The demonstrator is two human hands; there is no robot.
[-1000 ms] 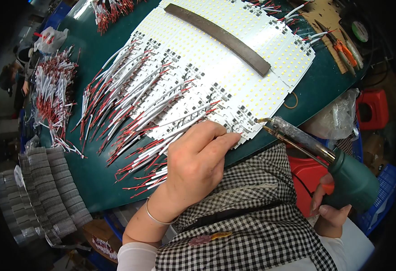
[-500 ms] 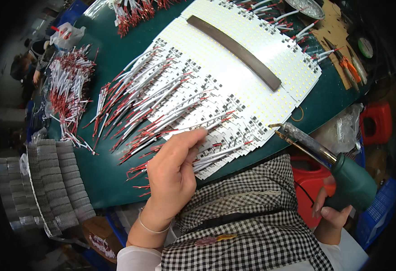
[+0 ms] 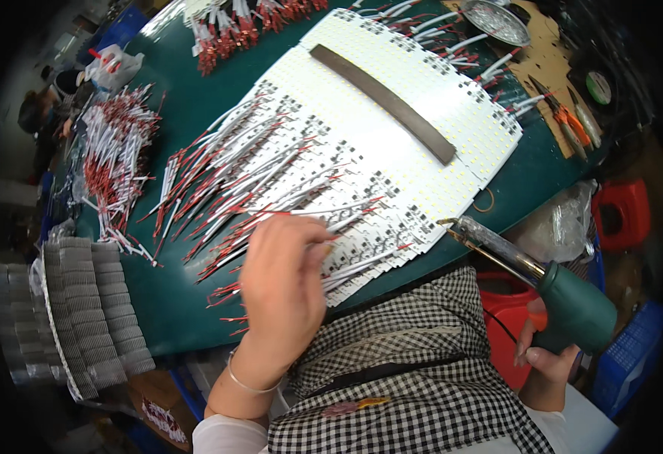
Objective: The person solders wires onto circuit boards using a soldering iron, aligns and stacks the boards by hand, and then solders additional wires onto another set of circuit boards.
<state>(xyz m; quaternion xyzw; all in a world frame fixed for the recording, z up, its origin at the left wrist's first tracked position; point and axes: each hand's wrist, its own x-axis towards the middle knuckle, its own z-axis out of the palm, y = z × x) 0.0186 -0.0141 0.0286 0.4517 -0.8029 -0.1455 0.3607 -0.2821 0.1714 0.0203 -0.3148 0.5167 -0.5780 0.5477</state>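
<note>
My left hand (image 3: 282, 276) is closed in a pinch over the near part of a stack of white LED circuit boards (image 3: 422, 189). A white-sleeved wire (image 3: 353, 218) runs out from its fingertips toward the black parts on a board; the hand partly hides its other end. My right hand (image 3: 547, 359) grips the green handle of a soldering gun (image 3: 577, 306), whose tip is at the right edge of the boards. Several red-and-white wires (image 3: 229, 174) fan out from the boards' left side. A dark curved bar (image 3: 384, 102) lies across the boards.
On the left of the green table (image 3: 188, 303) lie a loose wire pile (image 3: 119, 151) and grey ridged stacks (image 3: 93, 303). Wire bundles (image 3: 244, 26) lie at the back. A metal dish (image 3: 498, 23) and orange-handled pliers (image 3: 570, 125) sit far right. Red stools (image 3: 623, 212) stand beside the table.
My left hand has shifted slightly left and down, its fingers curling in more. The soldering gun has moved a little left along with the view, its tip still by the boards' edge.
</note>
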